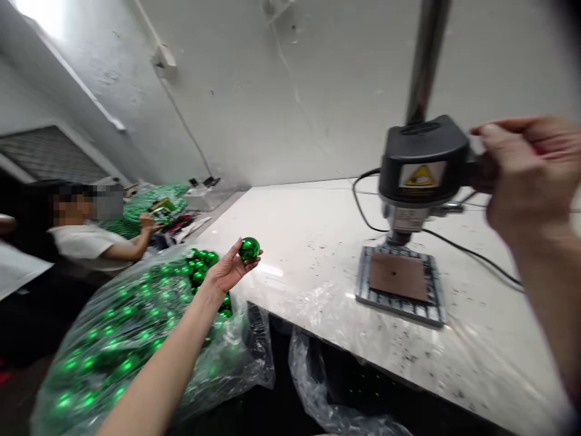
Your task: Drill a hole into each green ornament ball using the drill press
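Observation:
A shiny green Christmas bauble (249, 249) rests between the fingers of my left hand (227, 272), which is held over the table's left edge. My right hand (535, 163) is closed around the side handle of a small bench drill press (422, 160); the handle is mostly covered and the hand is slightly blurred. Below the black drill head, a brown square board (402, 277) with a small green spot lies on the slotted metal base (399, 312).
A big clear plastic bag (113, 327) full of green baubles stands left of the white table (299, 212). Black cables run behind the drill press. Dark specks litter the tabletop. Farther left, a person (95, 242) in a white top handles something beside green coils (154, 200).

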Tool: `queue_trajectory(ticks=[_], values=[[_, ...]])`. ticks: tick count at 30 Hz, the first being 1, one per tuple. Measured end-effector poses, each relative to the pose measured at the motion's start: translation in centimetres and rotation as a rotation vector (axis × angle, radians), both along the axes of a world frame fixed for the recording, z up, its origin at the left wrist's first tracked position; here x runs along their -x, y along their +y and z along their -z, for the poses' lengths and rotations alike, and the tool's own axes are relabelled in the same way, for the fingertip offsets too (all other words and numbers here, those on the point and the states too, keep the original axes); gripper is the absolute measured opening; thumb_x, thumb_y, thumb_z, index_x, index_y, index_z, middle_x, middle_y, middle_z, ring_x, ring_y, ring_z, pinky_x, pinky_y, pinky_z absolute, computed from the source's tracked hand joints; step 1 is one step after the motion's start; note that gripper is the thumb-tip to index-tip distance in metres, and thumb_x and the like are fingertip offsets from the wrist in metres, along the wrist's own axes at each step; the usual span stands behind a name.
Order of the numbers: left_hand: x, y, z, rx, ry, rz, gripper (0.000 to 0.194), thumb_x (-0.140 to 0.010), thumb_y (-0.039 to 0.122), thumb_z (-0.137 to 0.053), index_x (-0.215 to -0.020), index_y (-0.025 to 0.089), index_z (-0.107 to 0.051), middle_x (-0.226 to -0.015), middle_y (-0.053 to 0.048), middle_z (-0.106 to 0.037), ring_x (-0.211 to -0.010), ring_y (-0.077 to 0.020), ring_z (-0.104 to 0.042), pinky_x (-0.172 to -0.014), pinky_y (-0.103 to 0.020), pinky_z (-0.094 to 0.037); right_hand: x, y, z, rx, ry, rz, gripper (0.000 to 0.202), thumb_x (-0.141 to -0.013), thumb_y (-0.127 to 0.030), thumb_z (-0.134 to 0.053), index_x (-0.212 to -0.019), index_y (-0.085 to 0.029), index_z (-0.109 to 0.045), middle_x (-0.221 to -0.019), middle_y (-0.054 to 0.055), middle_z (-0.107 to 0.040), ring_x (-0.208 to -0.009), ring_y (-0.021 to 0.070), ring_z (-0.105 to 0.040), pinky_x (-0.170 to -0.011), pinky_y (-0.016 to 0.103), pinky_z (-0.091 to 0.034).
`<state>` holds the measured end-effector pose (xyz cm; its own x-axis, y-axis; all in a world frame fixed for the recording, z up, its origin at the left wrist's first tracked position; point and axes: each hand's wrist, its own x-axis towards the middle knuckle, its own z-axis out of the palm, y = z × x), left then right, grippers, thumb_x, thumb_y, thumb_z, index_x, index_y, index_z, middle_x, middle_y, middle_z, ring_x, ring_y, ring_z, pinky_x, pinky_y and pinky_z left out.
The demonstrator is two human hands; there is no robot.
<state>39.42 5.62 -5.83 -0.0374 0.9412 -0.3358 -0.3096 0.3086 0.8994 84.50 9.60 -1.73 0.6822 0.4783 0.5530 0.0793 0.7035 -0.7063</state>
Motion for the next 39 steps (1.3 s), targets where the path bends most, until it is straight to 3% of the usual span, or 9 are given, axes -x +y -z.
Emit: queue_trajectory(ticks=[1,4,6,9,11,14,19,29,39], values=[[-1.9,0.2,0.5,0.004,-0.002,0.054,0.03,-0.088,0.033,-0.071,-0.104,0.008,-0.065,-0.098,-0.016,-0.075,-0.073,-0.0167,-0.071,-0.063,-0.024,-0.059,-0.5,0.0,-0.2,0.031,0.031,-0.041,0.011,-0.08,-0.002,-0.069,-0.076,-0.01,-0.076,-0.058,0.001,-0.06,-0.044,0.0042,-0.051,-0.04,0.018,-0.034],[-8.1,1.0,3.1,-0.013,-0.053,0.172,0.03,-0.082,0.023,-0.075,-0.107,0.01,-0.066,-0.108,-0.014,-0.074,-0.088,-0.0184,-0.072,-0.071,-0.025,-0.06,-0.9,0.3,-0.5,-0.074,-0.07,-0.076,0.016,-0.082,0.0,-0.067,-0.073,-0.011,-0.074,-0.06,0.001,-0.06,-0.054,0.0039,-0.056,-0.048,0.013,-0.044],[-12.5,1.7,5.2,-0.045,-0.086,0.215,0.03,-0.077,0.021,-0.078,-0.103,0.012,-0.067,-0.107,-0.01,-0.074,-0.095,-0.0183,-0.071,-0.079,-0.027,-0.059,-0.8,0.7,-0.3,-0.123,-0.151,-0.102,0.01,-0.09,-0.012,-0.065,-0.084,-0.013,-0.074,-0.067,0.0,-0.06,-0.061,0.0051,-0.059,-0.052,0.013,-0.049],[-18.5,2.8,8.2,-0.113,-0.077,0.215,0.038,-0.068,0.023,-0.085,-0.097,0.014,-0.063,-0.097,-0.005,-0.074,-0.087,-0.0151,-0.07,-0.08,-0.028,-0.057,-0.6,1.0,0.0,-0.14,-0.216,-0.119,0.009,-0.092,-0.021,-0.066,-0.088,-0.015,-0.072,-0.069,-0.001,-0.058,-0.063,0.0061,-0.059,-0.052,0.013,-0.05],[-21.6,3.5,9.9,-0.172,-0.01,0.215,0.047,-0.062,0.027,-0.09,-0.098,0.014,-0.061,-0.091,-0.004,-0.074,-0.082,-0.0146,-0.069,-0.08,-0.029,-0.055,-0.7,0.9,0.1,-0.134,-0.228,-0.136,0.01,-0.093,-0.024,-0.066,-0.09,-0.016,-0.071,-0.07,-0.001,-0.058,-0.063,0.006,-0.059,-0.052,0.014,-0.049],[-24.5,4.1,12.0,-0.259,0.113,0.259,0.056,-0.06,0.038,-0.092,-0.1,0.015,-0.06,-0.087,-0.005,-0.074,-0.081,-0.0157,-0.068,-0.081,-0.031,-0.052,-0.8,0.8,0.1,-0.144,-0.227,-0.161,0.013,-0.093,-0.028,-0.066,-0.09,-0.016,-0.071,-0.074,0.0,-0.06,-0.064,0.0061,-0.059,-0.053,0.015,-0.05],[-26.1,4.3,13.9,-0.367,0.228,0.301,0.057,-0.064,0.049,-0.088,-0.102,0.017,-0.06,-0.097,-0.007,-0.073,-0.09,-0.0172,-0.067,-0.083,-0.031,-0.05,-0.7,0.8,0.2,-0.159,-0.264,-0.153,0.024,-0.093,-0.041,-0.068,-0.091,-0.017,-0.068,-0.077,0.0,-0.061,-0.066,0.007,-0.061,-0.057,0.016,-0.053],[-27.3,4.5,14.4,-0.483,0.433,0.318,0.05,-0.065,0.042,-0.087,-0.101,0.018,-0.061,-0.1,-0.007,-0.071,-0.089,-0.0187,-0.064,-0.078,-0.031,-0.048,-0.3,0.5,0.0,-0.124,-0.279,-0.129,0.036,-0.094,-0.053,-0.062,-0.093,-0.018,-0.066,-0.074,-0.001,-0.056,-0.058,0.0049,-0.054,-0.05,0.015,-0.047],[-27.5,4.2,15.4,-0.715,0.58,0.392,0.056,-0.066,0.036,-0.089,-0.116,0.022,-0.067,-0.11,-0.009,-0.064,-0.109,-0.0266,-0.059,-0.1,-0.043,-0.046,-0.1,0.2,-0.4,-0.033,-0.312,-0.064,0.033,-0.099,-0.05,-0.057,-0.094,-0.018,-0.064,-0.073,0.0,-0.054,-0.062,0.006,-0.056,-0.052,0.014,-0.049]])
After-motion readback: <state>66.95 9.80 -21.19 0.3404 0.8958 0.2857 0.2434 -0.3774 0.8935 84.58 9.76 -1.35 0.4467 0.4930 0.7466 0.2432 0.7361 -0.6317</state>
